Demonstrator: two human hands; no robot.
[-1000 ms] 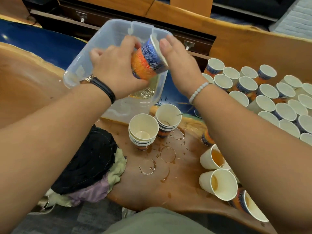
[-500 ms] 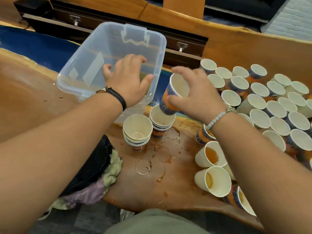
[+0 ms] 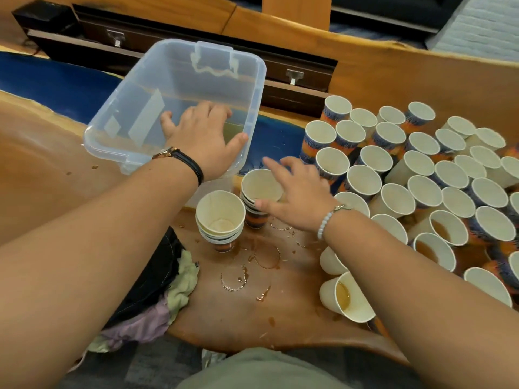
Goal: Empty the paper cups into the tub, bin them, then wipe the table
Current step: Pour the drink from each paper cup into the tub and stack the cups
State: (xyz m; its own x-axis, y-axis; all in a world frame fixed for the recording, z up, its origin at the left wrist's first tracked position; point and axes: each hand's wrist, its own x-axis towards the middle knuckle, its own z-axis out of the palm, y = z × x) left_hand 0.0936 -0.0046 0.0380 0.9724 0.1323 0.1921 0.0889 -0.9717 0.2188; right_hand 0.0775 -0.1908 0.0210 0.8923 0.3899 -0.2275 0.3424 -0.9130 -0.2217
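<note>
cup [image 3: 262, 186]: no longer tipped over tub [image 3: 112, 119]; now nested atop stack [image 3: 254, 217], under right hand [image 3: 297, 197]
left hand [image 3: 205, 136]: off cup, now on tub rim

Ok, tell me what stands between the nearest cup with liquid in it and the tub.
Two stacks of emptied cups stand between that cup and the tub, the right hand at the farther stack. Carried above them, nothing visible blocks it.

Looking like an office lounge or event room: dozens of paper cups [image 3: 364, 179] are crowding a wood-and-blue-resin table [image 3: 42, 169], a wooden bench [image 3: 393, 68] is running behind, carpet [image 3: 157, 360] underfoot
</note>
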